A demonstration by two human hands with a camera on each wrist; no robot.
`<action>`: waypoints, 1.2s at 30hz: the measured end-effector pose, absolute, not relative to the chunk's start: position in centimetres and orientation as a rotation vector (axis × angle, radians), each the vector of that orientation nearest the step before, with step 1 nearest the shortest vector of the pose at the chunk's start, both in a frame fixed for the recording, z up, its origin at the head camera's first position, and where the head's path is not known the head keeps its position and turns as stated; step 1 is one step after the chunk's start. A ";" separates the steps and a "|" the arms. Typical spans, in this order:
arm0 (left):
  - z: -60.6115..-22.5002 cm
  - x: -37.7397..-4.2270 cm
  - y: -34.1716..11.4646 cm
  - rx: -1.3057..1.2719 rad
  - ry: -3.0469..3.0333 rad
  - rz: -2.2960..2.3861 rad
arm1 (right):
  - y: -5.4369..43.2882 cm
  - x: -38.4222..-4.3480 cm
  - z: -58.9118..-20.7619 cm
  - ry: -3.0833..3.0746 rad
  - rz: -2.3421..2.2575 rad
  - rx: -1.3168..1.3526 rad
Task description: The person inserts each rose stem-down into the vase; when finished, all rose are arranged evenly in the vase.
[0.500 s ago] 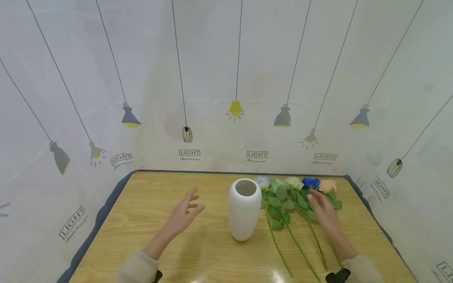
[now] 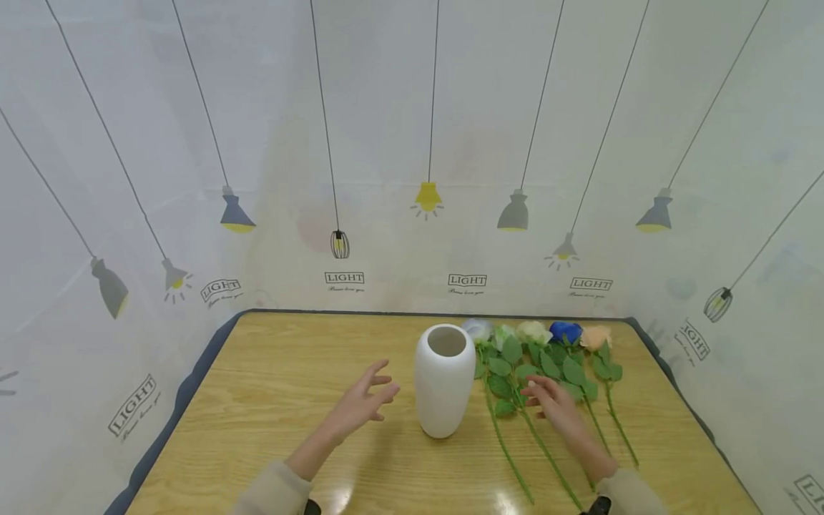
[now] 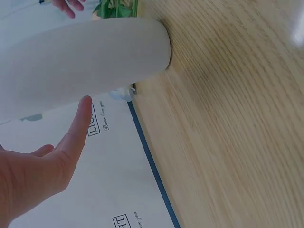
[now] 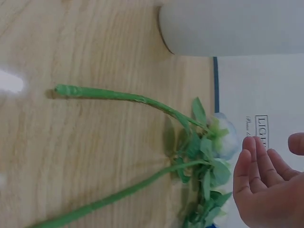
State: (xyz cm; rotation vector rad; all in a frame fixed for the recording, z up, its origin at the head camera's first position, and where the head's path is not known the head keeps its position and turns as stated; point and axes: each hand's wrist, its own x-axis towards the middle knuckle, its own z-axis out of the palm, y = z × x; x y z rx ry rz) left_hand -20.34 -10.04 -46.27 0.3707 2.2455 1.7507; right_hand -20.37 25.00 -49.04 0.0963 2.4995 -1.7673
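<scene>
A white vase (image 2: 443,393) stands upright on the wooden table, its mouth facing up. To its left, my left hand (image 2: 360,406) hovers with spread, relaxed fingers and holds nothing. In the left wrist view, the thumb or finger tip overlaps the vase's side (image 3: 85,71). On the other side, my right hand (image 2: 558,409) is over the flower stems, fingers loosely bent, with nothing in it. Several artificial flowers lie to the right of the vase: a pale blue one (image 2: 478,330), a cream one (image 2: 534,332), a deep blue one (image 2: 566,332) and a peach one (image 2: 596,337) among them.
The wooden table (image 2: 309,343) has a dark blue border along its back and sides. Behind it hangs a pale wall covering (image 2: 386,143) printed with lamps. Green stems (image 2: 508,450) extend toward the table's front, right of the vase.
Both hands have moved inward toward the vase, the left one rightward, the right one leftward and nearer the front. The vase and flowers stay where they were.
</scene>
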 end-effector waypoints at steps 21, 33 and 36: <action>-46.6 -20.3 -6.1 0.268 2.093 1.843 | 21.8 -21.0 -54.6 2.583 -1.586 0.135; -46.5 -20.5 -5.7 0.243 2.084 1.829 | 21.4 -20.9 -56.4 2.831 -1.339 0.041; -46.5 -20.6 -5.7 0.238 2.085 1.824 | 21.2 -21.0 -56.6 2.868 -1.287 0.020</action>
